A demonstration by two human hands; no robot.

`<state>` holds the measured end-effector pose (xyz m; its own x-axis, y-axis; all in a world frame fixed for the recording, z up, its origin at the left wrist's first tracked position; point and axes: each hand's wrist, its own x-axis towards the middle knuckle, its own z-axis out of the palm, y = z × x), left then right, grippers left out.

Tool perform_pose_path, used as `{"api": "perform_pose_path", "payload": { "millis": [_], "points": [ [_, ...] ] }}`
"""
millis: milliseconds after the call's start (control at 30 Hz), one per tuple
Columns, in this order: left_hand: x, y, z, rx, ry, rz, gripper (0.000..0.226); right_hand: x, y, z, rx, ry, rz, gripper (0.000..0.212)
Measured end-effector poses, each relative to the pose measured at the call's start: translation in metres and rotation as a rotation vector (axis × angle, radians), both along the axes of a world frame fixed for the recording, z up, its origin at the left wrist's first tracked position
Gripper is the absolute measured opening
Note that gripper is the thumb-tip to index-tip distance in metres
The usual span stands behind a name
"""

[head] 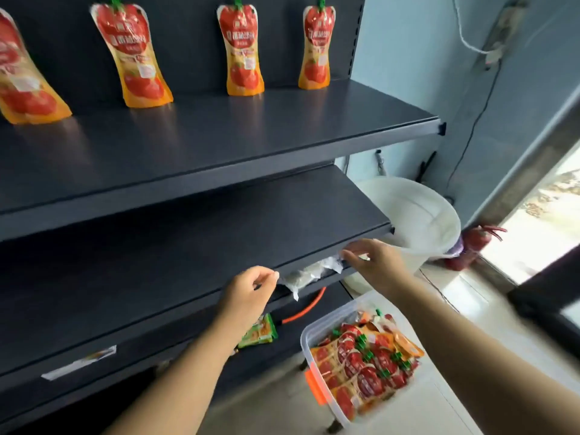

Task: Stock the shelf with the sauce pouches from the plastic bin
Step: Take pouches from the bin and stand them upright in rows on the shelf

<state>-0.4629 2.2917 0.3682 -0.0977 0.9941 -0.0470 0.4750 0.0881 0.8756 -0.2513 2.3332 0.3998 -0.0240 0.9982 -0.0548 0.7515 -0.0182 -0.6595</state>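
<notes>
Head view: the left grip has its fingers curled, thumb and forefinger pinching the left corner of a pale packet. The right grip pinches the packet's right end with its fingertips. The packet is blurred and hangs between the two, just at the front edge of the middle shelf.

Below the left wrist, a green sachet lies on the lower shelf, with an orange hose to its right. A paper label sits on a shelf edge to the near left.

On the floor at the near right stands the bin, clear plastic with an orange latch, packed with red sauce pouches.

On the top shelf, four more pouches stand upright along the back, well apart from each other.

Far right of the shelves are a white bucket and, beside it, a red extinguisher.
</notes>
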Motion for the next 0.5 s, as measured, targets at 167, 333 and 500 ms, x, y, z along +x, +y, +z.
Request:
{"api": "perform_pose_path", "payload": {
  "millis": [167, 333, 500],
  "points": [
    [0.029, -0.035, -0.068, -0.24, 0.034, 0.017, 0.011, 0.049, -0.043, -0.071, -0.217, -0.078, -0.017, 0.027],
    [0.063, -0.056, -0.133, -0.476, 0.021, 0.068, 0.011, 0.103, -0.067, -0.141, -0.442, -0.098, -0.098, 0.03],
    [0.121, -0.053, -0.195, -0.648, 0.068, 0.211, 0.018, 0.154, -0.055, -0.211, -0.568, -0.089, 0.02, 0.032]
  ]
}}
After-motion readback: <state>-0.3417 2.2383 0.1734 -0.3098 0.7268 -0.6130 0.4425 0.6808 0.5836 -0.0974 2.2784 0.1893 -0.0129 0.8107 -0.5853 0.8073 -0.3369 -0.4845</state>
